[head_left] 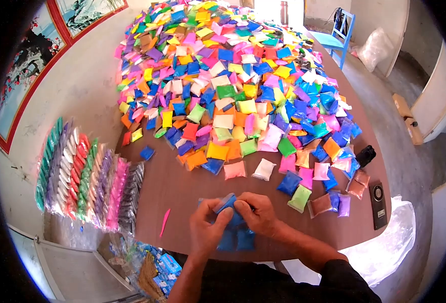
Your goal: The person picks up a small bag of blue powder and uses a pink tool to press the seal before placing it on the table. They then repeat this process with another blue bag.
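Near the front edge of the table, both hands hold a clear plastic bag of blue packets (pixel 236 239). My left hand (pixel 210 219) pinches the bag's left side between thumb and fingers. Close beside it, my right hand (pixel 256 213) grips the upper part, thumb against a blue packet (pixel 226 203). The lower blue packets hang or lie below the hands at the table edge. Just beyond the fingers are a salmon packet (pixel 234 170) and a white packet (pixel 264 169). A pink plastic strip or blade (pixel 165 222) lies to the left of my left hand.
A large heap of colourful packets (pixel 223 91) covers the far table (pixel 162 187). Long bags of coloured packets (pixel 81 182) hang along the left edge. A black device (pixel 379 206) lies at the right edge. A blue chair (pixel 336 39) stands behind; clear plastic sheeting (pixel 392 247) is on the right.
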`<state>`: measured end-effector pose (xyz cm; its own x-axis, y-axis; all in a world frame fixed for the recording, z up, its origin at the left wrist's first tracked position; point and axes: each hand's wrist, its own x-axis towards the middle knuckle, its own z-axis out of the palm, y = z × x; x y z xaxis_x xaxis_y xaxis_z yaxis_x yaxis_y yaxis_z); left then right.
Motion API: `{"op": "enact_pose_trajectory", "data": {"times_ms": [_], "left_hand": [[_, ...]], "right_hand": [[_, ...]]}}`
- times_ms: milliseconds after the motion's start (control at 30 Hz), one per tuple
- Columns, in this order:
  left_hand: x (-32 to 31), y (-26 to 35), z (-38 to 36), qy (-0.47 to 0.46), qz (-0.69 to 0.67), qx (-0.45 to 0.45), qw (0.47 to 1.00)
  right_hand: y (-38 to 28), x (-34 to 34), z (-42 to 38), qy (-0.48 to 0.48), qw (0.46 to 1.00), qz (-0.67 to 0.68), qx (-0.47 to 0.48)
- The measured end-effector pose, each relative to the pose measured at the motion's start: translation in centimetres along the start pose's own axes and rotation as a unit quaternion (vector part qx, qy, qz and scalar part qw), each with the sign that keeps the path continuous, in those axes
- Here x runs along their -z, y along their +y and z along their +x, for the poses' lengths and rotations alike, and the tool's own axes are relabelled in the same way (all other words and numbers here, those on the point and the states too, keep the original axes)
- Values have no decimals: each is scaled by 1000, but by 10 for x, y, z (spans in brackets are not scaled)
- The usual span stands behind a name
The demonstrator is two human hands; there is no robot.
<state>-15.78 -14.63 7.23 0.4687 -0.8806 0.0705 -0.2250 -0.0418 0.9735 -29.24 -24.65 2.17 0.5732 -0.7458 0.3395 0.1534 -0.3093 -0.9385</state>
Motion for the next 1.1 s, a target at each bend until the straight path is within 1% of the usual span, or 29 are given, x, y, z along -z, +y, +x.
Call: {"op": "enact_pose_trajectory", "data": {"times_ms": [67,100,133,167,200,267,300,367,433,500,567,633,667,733,767,900,967,1067,1100], "left_hand": [[-1,7,-1,-2,-62,39,997],[0,4,-2,-1,-63,40,997],[2,-1,-4,-8,-63,59,996],[4,-5,-5,-15,-63,78,995],[6,-6,-6,-15,-63,79,995],[8,-9,-8,-8,-23,26,999],[8,-10,-10,-8,-23,26,999],[7,-12,-14,34,-29,8,999],[9,-7,-16,35,-23,13,999],[10,-5,-16,35,-17,17,999],[12,-7,-16,29,-67,43,996],[17,-5,-16,17,-63,54,996],[19,-4,-16,6,-58,64,996],[20,-5,-17,11,-44,71,996],[21,-6,-18,16,-30,78,996],[22,-8,-22,34,18,50,998],[20,-8,-24,85,-13,13,996],[23,-7,-23,66,-7,12,998],[23,-2,-23,67,-6,12,998]], "right_hand": [[2,0,-2,-1,1000,-3,-2],[5,-1,-3,-7,1000,-11,11],[7,-2,-3,-13,999,-20,25],[7,-2,-3,-14,999,-19,25],[8,-2,-3,-29,999,-15,17],[5,-1,-3,-43,999,-10,10],[0,0,-1,-53,998,1,17],[-2,0,-1,-63,998,11,24],[0,0,0,-85,995,18,41],[2,1,-1,-92,995,15,35],[3,2,-1,-100,995,13,28],[3,2,-1,-120,991,5,50],[4,2,-2,-120,991,5,50],[6,1,-4,-160,987,-6,35],[6,0,-4,-159,987,-6,35],[0,1,-4,-161,986,3,30],[-4,1,-4,-171,985,11,21],[-7,0,-4,-151,988,30,26],[-8,1,-4,-154,987,33,9]]}}
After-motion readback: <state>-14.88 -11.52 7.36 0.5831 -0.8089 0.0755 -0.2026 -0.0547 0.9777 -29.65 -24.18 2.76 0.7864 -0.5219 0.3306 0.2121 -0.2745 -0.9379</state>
